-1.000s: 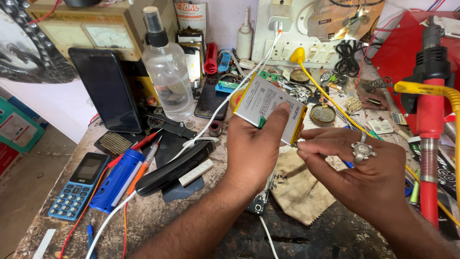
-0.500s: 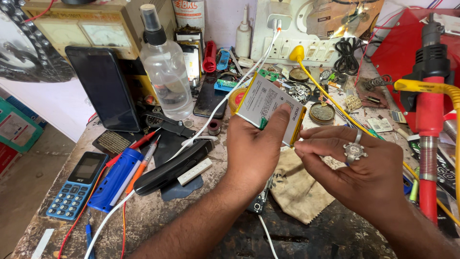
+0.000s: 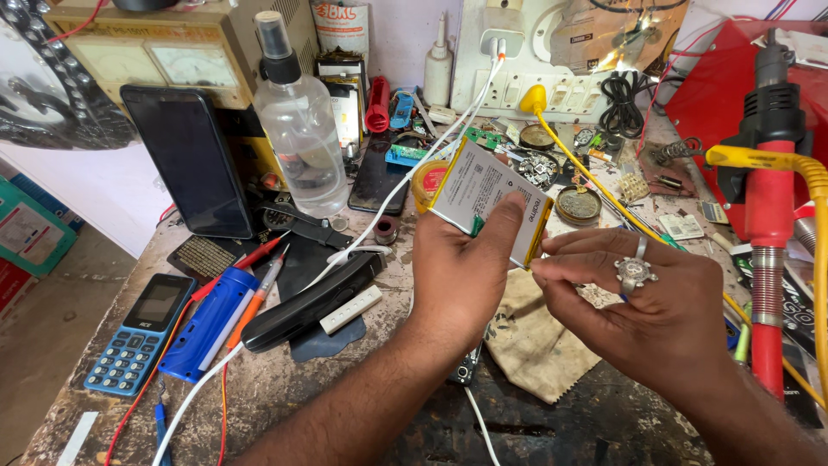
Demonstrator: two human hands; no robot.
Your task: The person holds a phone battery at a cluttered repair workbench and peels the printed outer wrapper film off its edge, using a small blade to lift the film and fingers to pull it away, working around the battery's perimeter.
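Head view. We see the left hand [image 3: 461, 276] raised above the tabletop [image 3: 345, 380], its grip closed on a flat white phone battery [image 3: 483, 192] with a yellow edge; the thumb lies across the battery's face and the battery tilts toward the camera. The right hand [image 3: 642, 302], wearing a ring, meets the battery's lower right corner, where its thumb and forefinger are pinched together; whether they hold anything there we cannot tell. Below the hands lies a tan cloth [image 3: 535, 345]. To the left we note a clear spray bottle [image 3: 297, 129], a dark phone [image 3: 190, 164] leaning upright, a blue keypad phone [image 3: 142, 332] and a white cable [image 3: 379, 216]. At the right stands a red tool [image 3: 768, 233] with a yellow cord [image 3: 802, 164].
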